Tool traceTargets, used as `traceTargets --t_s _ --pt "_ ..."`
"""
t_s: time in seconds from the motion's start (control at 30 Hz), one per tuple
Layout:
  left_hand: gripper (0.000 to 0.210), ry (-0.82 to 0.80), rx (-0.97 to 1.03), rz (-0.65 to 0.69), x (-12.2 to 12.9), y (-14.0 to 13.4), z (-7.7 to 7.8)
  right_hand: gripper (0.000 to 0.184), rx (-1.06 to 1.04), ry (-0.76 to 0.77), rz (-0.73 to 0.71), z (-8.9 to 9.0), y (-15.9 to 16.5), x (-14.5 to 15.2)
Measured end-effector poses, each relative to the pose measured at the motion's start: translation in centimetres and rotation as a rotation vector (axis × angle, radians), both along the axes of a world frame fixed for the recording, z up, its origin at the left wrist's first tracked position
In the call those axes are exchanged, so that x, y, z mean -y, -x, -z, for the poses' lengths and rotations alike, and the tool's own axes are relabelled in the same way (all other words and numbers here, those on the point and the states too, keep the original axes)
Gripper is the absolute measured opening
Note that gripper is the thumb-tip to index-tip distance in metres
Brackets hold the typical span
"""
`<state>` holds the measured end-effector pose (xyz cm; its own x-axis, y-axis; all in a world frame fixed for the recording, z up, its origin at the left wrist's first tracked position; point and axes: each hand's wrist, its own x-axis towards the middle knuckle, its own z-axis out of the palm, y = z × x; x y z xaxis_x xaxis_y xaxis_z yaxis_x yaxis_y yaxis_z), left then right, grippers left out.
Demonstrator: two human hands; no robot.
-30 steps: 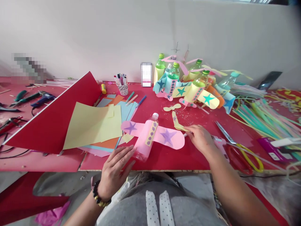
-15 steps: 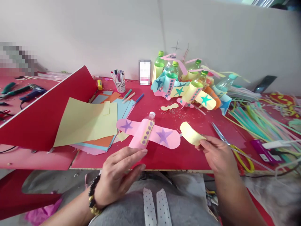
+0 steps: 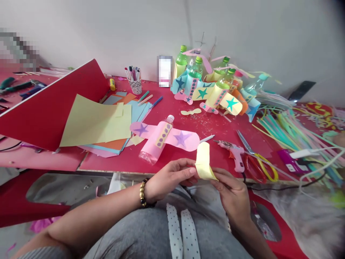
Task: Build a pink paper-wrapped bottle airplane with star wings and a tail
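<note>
A curved strip of yellow paper (image 3: 204, 160) is held near the table's front edge, bent upward at its far part. My left hand (image 3: 179, 176) pinches its left side between thumb and fingers. On the other side, my right hand (image 3: 229, 187) grips its lower right corner. Just beyond lies a plastic bottle (image 3: 148, 156) wrapped in pink paper, with pink wings (image 3: 185, 139) bearing purple stars and a yellow strip with purple dots. Its white cap points away from me. Right of the hands rests a pink glue gun (image 3: 236, 158).
Yellow-handled scissors (image 3: 269, 169) and red-handled scissors lie at the right, near a purple power block (image 3: 289, 162). Coloured paper sheets (image 3: 99, 124) are stacked left, beside a red board (image 3: 61, 104). Decorated bottles (image 3: 198, 70) stand at the back, near a pen cup (image 3: 135, 86).
My left hand has moved right, from beside the pink bottle to the yellow paper, and now holds it. My right hand has brought the paper left and closer. The glue gun has come into sight.
</note>
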<state>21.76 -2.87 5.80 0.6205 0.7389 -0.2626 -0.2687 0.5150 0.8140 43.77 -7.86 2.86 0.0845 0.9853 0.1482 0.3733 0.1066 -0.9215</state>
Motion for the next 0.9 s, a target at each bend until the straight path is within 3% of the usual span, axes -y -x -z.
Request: traceTargets --t_s 0.2,0.43,0.53,0.7,0.77,0.9 --pt "0.031 0.083 -0.022 -0.076 1.3 -0.6 1.3 0.022 0.161 -0.108 -0.052 1.3 -0.2 1.4" --pt "0.03 0.013 -0.012 -0.119 1.9 -0.6 2.3 0.026 0.123 -0.146 -0.169 1.8 1.0 1.8" --pt "0.03 -0.015 -0.038 -0.103 1.9 -0.2 2.6 0.028 0.04 -0.016 -0.23 1.8 0.9 1.9" --pt "0.027 -0.137 -0.151 -0.027 1.1 0.0 2.7 0.054 -0.294 0.218 -0.3 1.5 0.8 1.6" --pt "0.023 -0.192 -0.204 0.014 0.6 -0.1 2.7 0.045 -0.318 0.267 -0.269 1.1 1.2 1.3" --pt "0.015 -0.327 -0.317 0.049 -0.1 -0.3 2.4 0.022 -0.138 0.296 -0.12 -0.3 2.0 0.8"
